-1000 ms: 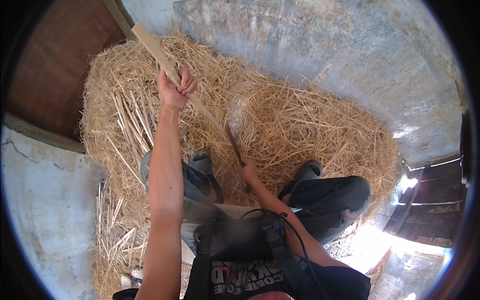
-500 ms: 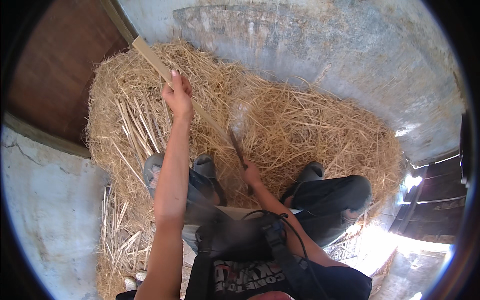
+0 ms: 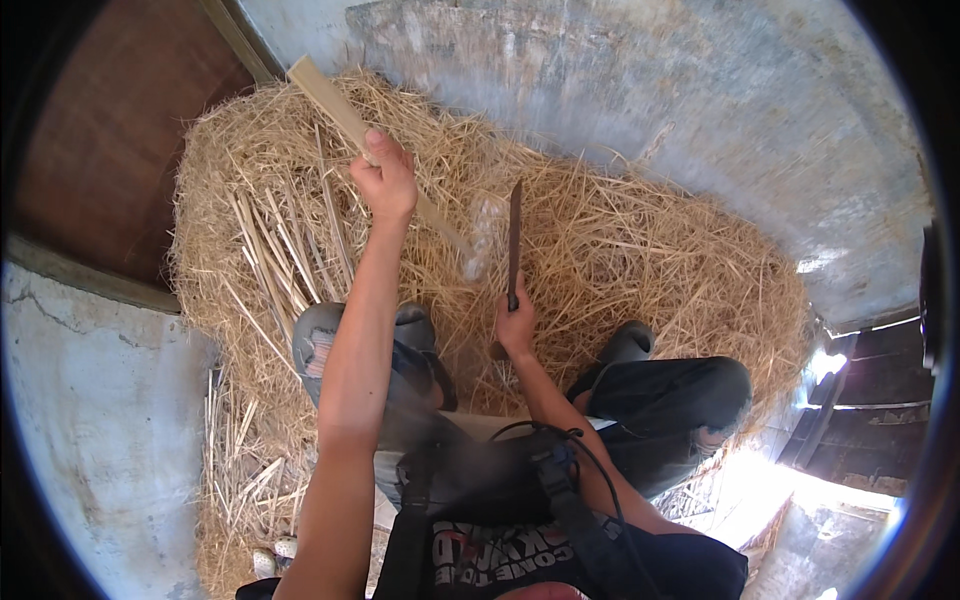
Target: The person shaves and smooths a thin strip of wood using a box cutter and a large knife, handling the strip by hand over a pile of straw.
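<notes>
Over the straw heap point(image 3: 640, 250), toward its far-left edge, there's a pale strip point(image 3: 336, 106), probably light and stiff with some spring; left hand point(image 3: 388, 182)'s wrapped snugly round its middle, decent spot imo. Right hand point(image 3: 516, 325)'s closed around a dark knife point(image 3: 515, 240), likely heavier, handle-only.

- A thick bed of dry, golden straw point(image 3: 640, 240) covers the floor, banked against the grey wall point(image 3: 690, 110).
- A bundle of pale, slender sticks point(image 3: 272, 250) lies on its left part, roughly side by side.
- Shorter loose pieces point(image 3: 235, 455) are scattered at the lower left.
- Near the middle sits a shiny, whitish patch point(image 3: 486, 228), too blurred to identify.
- Two dark grey shoes point(image 3: 628, 343) rest on the straw, well apart.
</notes>
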### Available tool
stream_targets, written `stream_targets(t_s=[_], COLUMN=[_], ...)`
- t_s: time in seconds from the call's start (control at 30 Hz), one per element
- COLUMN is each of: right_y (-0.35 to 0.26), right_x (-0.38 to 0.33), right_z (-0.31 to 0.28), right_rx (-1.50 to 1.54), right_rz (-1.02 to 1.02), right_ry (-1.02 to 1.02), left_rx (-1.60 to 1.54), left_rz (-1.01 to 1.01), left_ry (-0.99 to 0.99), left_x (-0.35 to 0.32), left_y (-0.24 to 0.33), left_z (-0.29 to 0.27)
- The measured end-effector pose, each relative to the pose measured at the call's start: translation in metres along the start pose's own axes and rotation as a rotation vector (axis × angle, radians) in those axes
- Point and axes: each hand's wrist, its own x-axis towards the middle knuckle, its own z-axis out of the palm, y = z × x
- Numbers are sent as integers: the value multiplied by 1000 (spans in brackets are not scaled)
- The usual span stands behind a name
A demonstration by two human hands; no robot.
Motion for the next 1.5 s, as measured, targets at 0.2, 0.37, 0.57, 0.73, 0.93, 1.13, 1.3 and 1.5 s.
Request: stream_targets(t_s=[0.2,0.37,0.57,0.73,0.93,1.13,1.3,1.5], right_y=[30,110,19,30,16,-11,87,18], right_x=[-6,15,7,3,9,2,-5,-14], right_z=[13,24,25,16,5,9,1,1], right_rx=[-280,-315,-146,-177,-96,-32,-383,-185], right_rz=[-11,-265,-88,96,127,-129,73,110], right_ry=[-127,-62,2,-184,-136,38,-275,-224], left_rx=[-6,-107,-217,-270,-216,-154,-236,-200], left_rz=[-24,-96,-282,-389,-421,-474,-473,-434], left_ry=[6,-41,-230,-448,-460,-411,-423,-389], left_x=[1,2,17,22,20,20,20,16], left_y=[4,12,13,20,17,25,22,28], left_z=[8,-1,-40,-49,-55,-49,-45,-54])
